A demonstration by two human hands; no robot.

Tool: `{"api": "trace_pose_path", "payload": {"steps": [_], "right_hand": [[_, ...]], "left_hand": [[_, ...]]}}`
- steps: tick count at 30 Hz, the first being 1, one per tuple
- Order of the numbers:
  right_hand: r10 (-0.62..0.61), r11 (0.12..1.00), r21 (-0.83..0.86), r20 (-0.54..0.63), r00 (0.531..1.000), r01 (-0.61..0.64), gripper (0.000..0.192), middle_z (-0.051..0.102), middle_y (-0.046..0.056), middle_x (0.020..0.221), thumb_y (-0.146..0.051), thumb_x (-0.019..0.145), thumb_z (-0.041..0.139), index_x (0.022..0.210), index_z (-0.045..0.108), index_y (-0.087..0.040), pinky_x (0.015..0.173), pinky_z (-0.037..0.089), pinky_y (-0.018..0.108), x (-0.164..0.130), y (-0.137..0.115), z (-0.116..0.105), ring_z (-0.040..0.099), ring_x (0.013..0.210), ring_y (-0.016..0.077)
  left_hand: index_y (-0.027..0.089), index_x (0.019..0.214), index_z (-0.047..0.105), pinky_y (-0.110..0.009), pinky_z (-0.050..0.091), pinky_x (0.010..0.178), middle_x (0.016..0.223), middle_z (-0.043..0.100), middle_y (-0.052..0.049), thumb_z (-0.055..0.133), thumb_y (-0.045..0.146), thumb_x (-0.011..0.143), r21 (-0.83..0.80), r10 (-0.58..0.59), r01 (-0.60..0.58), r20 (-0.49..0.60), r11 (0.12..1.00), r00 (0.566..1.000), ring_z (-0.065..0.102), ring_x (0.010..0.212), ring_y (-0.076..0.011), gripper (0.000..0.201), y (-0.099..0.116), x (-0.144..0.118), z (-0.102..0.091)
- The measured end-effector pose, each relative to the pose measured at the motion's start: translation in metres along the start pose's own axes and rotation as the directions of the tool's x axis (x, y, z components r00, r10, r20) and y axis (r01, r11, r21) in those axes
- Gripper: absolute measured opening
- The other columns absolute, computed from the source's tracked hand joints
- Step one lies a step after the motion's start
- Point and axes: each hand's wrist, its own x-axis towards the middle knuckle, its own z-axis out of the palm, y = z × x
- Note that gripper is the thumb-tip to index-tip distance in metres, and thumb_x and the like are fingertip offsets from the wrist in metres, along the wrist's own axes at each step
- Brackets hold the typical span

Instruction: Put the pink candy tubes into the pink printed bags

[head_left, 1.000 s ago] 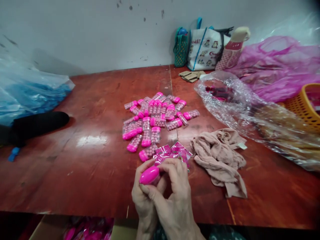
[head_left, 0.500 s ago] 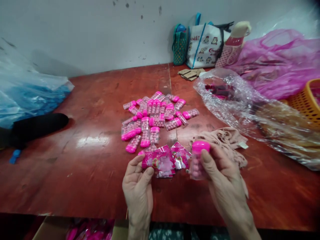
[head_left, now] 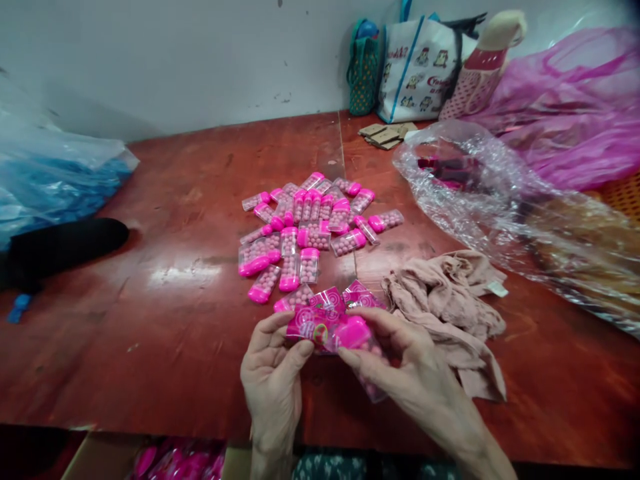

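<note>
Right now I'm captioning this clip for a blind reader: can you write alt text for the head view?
Two bare hands meet over a red wooden table: the left hand pinches a pink printed sachet, the right hand holds a pink-capped candy tube against it. Behind lie a pile of candy tubes and a beige cloth.
</note>
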Motion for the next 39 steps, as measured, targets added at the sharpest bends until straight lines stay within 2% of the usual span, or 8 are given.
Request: {"api": "trace_pose_path", "payload": {"steps": [6, 11, 15, 21, 24, 28, 35, 39], "right_hand": [[0.065, 0.997, 0.040, 0.157, 0.985, -0.072, 0.024, 0.051, -0.007, 0.060, -0.036, 0.080, 0.064, 0.100, 0.060, -0.023, 0.046, 0.042, 0.017, 0.002, 0.001, -0.009, 0.048, 0.049, 0.0065], [0.104, 0.982, 0.141, 0.138, 0.985, -0.123, 0.029, 0.052, -0.007, 0.060, -0.038, 0.080, 0.063, 0.104, 0.056, -0.023, 0.049, 0.043, 0.019, 0.005, 0.003, -0.006, 0.048, 0.049, 0.0074], [0.048, 0.997, 0.062, 0.093, 0.994, -0.054, 0.025, 0.052, -0.006, 0.063, -0.036, 0.080, 0.063, 0.101, 0.057, -0.024, 0.049, 0.041, 0.019, 0.006, 0.003, -0.003, 0.048, 0.052, 0.0082], [-0.187, 0.945, -0.276, -0.018, 0.982, 0.175, 0.023, 0.057, -0.005, 0.070, -0.022, 0.075, 0.067, 0.097, 0.060, -0.023, 0.057, 0.040, 0.022, 0.007, 0.001, 0.004, 0.050, 0.059, 0.0107], [-0.159, 0.973, -0.191, -0.161, 0.974, 0.128, 0.035, 0.061, -0.002, 0.072, -0.024, 0.070, 0.072, 0.101, 0.056, -0.020, 0.058, 0.044, 0.024, 0.008, 0.006, 0.011, 0.055, 0.062, 0.0134], [-0.113, 0.994, -0.021, -0.195, 0.974, 0.111, 0.019, 0.060, -0.002, 0.069, -0.028, 0.075, 0.068, 0.089, 0.058, -0.018, 0.055, 0.046, 0.023, 0.009, 0.009, 0.020, 0.055, 0.058, 0.0126], [-0.305, 0.947, -0.189, -0.278, 0.911, 0.259, 0.009, 0.059, -0.001, 0.068, -0.022, 0.079, 0.063, 0.086, 0.061, -0.017, 0.053, 0.045, 0.022, 0.010, 0.007, 0.027, 0.054, 0.057, 0.0125], [-0.431, 0.892, -0.299, -0.332, 0.839, 0.339, 0.011, 0.061, 0.000, 0.071, -0.018, 0.080, 0.063, 0.090, 0.061, -0.017, 0.054, 0.047, 0.021, 0.010, 0.008, 0.027, 0.056, 0.059, 0.0126]], "left_hand": [[0.020, 0.093, 0.067, -0.015, 0.053, 0.061, 0.079, 0.072, -0.002, 0.074, 0.004, 0.062, 0.090, -0.030, 0.019, 0.121, 0.996, 0.992, 0.066, 0.063, -0.0100, 0.036, 0.000, 0.002, -0.006], [0.021, 0.110, 0.061, -0.018, 0.052, 0.070, 0.100, 0.067, -0.004, 0.073, 0.006, 0.064, -0.047, 0.013, -0.014, -0.033, 0.999, 0.999, 0.064, 0.079, -0.0104, 0.050, -0.002, 0.002, 0.008], [0.017, 0.098, 0.066, -0.018, 0.053, 0.067, 0.090, 0.069, -0.005, 0.074, 0.016, 0.066, -0.140, -0.205, 0.202, -0.013, 0.969, 0.979, 0.064, 0.074, -0.0105, 0.033, -0.001, -0.001, 0.015], [0.012, 0.077, 0.069, -0.029, 0.055, 0.064, 0.066, 0.068, -0.005, 0.074, 0.020, 0.066, -0.114, -0.487, 0.496, 0.103, 0.861, 0.867, 0.066, 0.065, -0.0177, 0.014, 0.001, -0.007, 0.024], [0.013, 0.079, 0.069, -0.030, 0.055, 0.064, 0.069, 0.069, -0.004, 0.073, 0.022, 0.068, -0.147, -0.475, 0.479, 0.061, 0.865, 0.878, 0.066, 0.064, -0.0175, 0.014, -0.001, -0.006, 0.027], [0.013, 0.077, 0.070, -0.028, 0.055, 0.062, 0.069, 0.070, -0.005, 0.074, 0.023, 0.066, -0.148, -0.416, 0.418, 0.042, 0.896, 0.908, 0.066, 0.060, -0.0163, 0.015, -0.002, -0.001, 0.028], [0.013, 0.056, 0.068, -0.023, 0.054, 0.052, 0.053, 0.067, 0.000, 0.085, 0.020, 0.044, -0.143, -0.301, 0.288, -0.082, 0.947, 0.950, 0.058, 0.043, -0.0093, 0.022, 0.002, 0.006, 0.033], [0.014, 0.060, 0.069, -0.025, 0.054, 0.052, 0.054, 0.067, 0.001, 0.084, 0.022, 0.050, -0.158, -0.318, 0.313, -0.004, 0.936, 0.948, 0.058, 0.044, -0.0099, 0.019, -0.001, 0.006, 0.037]]}}
